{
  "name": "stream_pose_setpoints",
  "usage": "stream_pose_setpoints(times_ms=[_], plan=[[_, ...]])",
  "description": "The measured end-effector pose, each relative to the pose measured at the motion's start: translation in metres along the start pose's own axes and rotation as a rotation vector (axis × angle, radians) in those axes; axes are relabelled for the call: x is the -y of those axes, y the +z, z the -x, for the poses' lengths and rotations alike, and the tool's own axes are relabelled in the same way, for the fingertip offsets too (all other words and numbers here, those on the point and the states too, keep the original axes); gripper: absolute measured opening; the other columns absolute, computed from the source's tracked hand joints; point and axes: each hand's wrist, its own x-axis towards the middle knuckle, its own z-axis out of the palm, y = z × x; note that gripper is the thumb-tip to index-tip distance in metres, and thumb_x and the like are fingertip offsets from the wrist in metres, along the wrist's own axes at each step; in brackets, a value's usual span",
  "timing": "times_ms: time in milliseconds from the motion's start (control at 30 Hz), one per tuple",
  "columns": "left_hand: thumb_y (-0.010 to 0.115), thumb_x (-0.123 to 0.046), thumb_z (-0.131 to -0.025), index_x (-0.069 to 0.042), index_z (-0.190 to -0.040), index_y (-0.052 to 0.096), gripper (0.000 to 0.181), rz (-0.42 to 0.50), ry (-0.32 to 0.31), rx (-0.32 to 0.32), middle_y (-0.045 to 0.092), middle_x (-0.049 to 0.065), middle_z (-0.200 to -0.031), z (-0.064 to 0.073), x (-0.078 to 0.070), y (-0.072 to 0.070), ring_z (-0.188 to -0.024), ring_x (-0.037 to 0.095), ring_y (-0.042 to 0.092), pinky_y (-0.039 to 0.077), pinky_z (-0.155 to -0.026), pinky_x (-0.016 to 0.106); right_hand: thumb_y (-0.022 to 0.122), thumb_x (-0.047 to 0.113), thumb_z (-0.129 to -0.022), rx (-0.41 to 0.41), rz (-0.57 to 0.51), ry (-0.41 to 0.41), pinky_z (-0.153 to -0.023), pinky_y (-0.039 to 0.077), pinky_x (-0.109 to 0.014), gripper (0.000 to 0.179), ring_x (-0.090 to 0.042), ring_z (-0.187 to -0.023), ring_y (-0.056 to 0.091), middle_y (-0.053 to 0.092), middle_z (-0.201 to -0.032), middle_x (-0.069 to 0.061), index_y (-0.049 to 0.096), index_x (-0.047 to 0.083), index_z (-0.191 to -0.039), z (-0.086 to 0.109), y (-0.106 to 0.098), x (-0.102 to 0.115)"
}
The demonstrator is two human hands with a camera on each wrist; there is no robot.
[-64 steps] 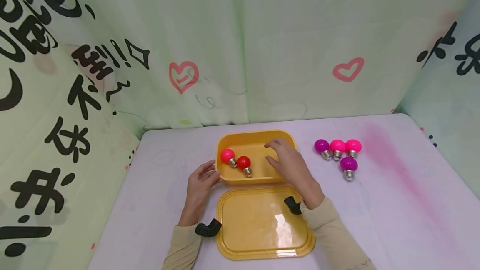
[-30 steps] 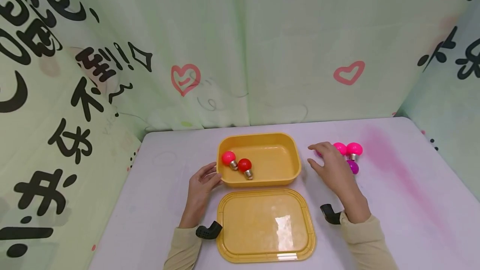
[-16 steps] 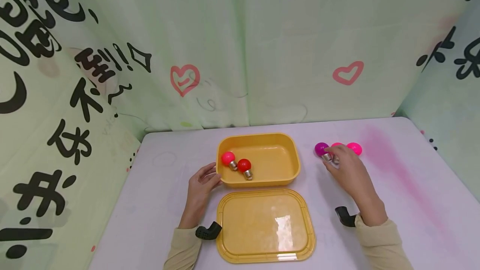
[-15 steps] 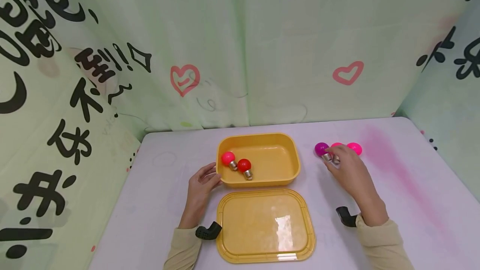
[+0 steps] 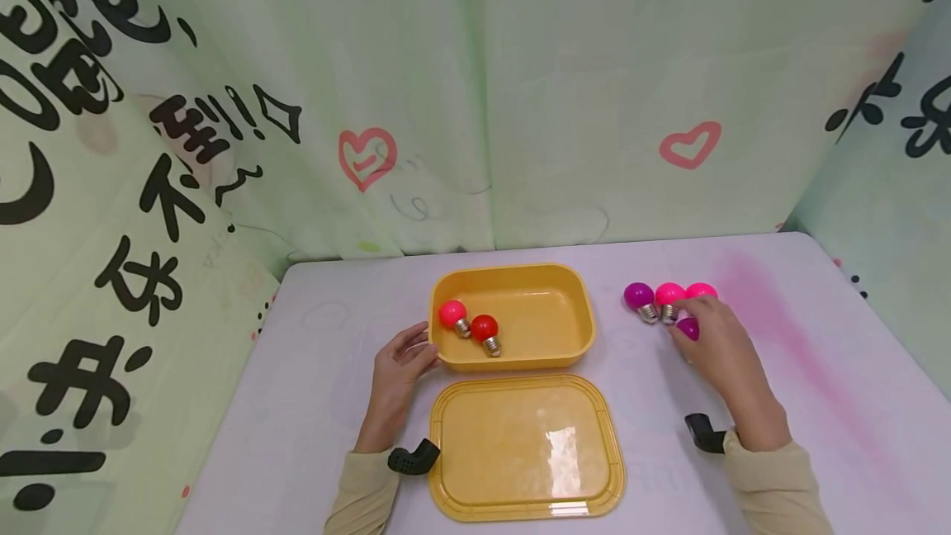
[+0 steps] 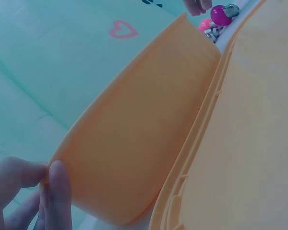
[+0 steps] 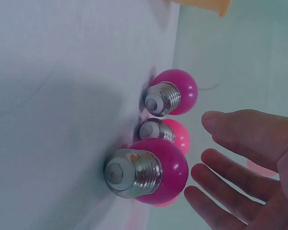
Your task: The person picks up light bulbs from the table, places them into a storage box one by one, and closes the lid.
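Observation:
In the head view my left hand is at the left end of a yellow plastic box. Its thumb and fingers pinch the box's rim, as the left wrist view shows. A pink light bulb and a red light bulb lie inside. My right hand hovers over the bulbs on the right, fingers parted around nothing. Nearest to it is a purple light bulb, partly hidden by the hand in the head view. Behind that bulb lie another purple bulb and two pink bulbs.
A flat yellow lid lies in front of the box on the white table. Printed curtains stand behind and at both sides. Each wrist wears a black camera mount.
My right hand has moved from over the box to the bulbs at the right, then a little farther right toward the nearest purple bulb. The left hand stays at the box.

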Motion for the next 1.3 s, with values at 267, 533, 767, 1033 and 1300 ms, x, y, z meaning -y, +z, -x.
stream_pose_setpoints(times_ms=[267, 533, 767, 1033, 1300], plan=[[0.069, -0.006, -0.092, -0.005, -0.134, 0.057, 0.043, 0.008, 0.009, -0.004, 0.058, 0.020, -0.128, -0.001, 0.001, 0.001, -0.101, 0.027, 0.065, 0.060, -0.082, 0.029, 0.074, 0.004, -0.084, 0.042, 0.013, 0.040, -0.091, 0.048, -0.067, 0.042, -0.051, -0.112, 0.044, 0.051, -0.121, -0.034, 0.060, -0.012, -0.120, -0.001, 0.003, -0.009], [0.069, -0.006, -0.092, -0.004, -0.134, 0.057, 0.043, 0.018, 0.023, 0.002, 0.057, 0.021, -0.128, -0.001, 0.001, 0.000, -0.101, 0.026, 0.065, 0.060, -0.082, 0.029, 0.073, 0.004, -0.085, 0.068, 0.027, 0.060, -0.091, 0.047, -0.068, 0.039, -0.053, -0.111, 0.043, 0.050, -0.122, -0.036, 0.061, -0.012, -0.118, 0.002, 0.005, -0.014], [0.068, -0.005, -0.092, -0.004, -0.134, 0.057, 0.043, 0.013, 0.027, -0.003, 0.057, 0.021, -0.128, -0.001, 0.001, 0.000, -0.106, 0.032, 0.063, 0.060, -0.083, 0.029, 0.077, 0.000, -0.081, 0.060, 0.043, 0.055, -0.089, 0.050, -0.065, 0.038, -0.053, -0.107, 0.049, 0.054, -0.115, -0.036, 0.063, -0.013, -0.114, 0.002, 0.011, -0.019], [0.068, -0.005, -0.092, -0.004, -0.134, 0.057, 0.043, 0.009, 0.018, -0.007, 0.058, 0.021, -0.128, 0.000, 0.000, 0.001, -0.104, 0.030, 0.064, 0.060, -0.082, 0.028, 0.078, -0.001, -0.079, 0.004, 0.025, 0.045, -0.089, 0.051, -0.064, 0.044, -0.050, -0.107, 0.051, 0.055, -0.115, -0.033, 0.061, -0.012, -0.118, 0.005, 0.012, -0.011], [0.069, -0.005, -0.092, -0.004, -0.134, 0.057, 0.043, 0.017, 0.015, -0.008, 0.058, 0.020, -0.128, -0.001, 0.000, 0.001, -0.104, 0.031, 0.064, 0.060, -0.082, 0.028, 0.079, -0.003, -0.078, -0.061, -0.019, -0.023, -0.088, 0.051, -0.063, 0.043, -0.048, -0.106, 0.052, 0.056, -0.115, -0.032, 0.063, -0.011, -0.117, 0.006, 0.014, 0.012]])
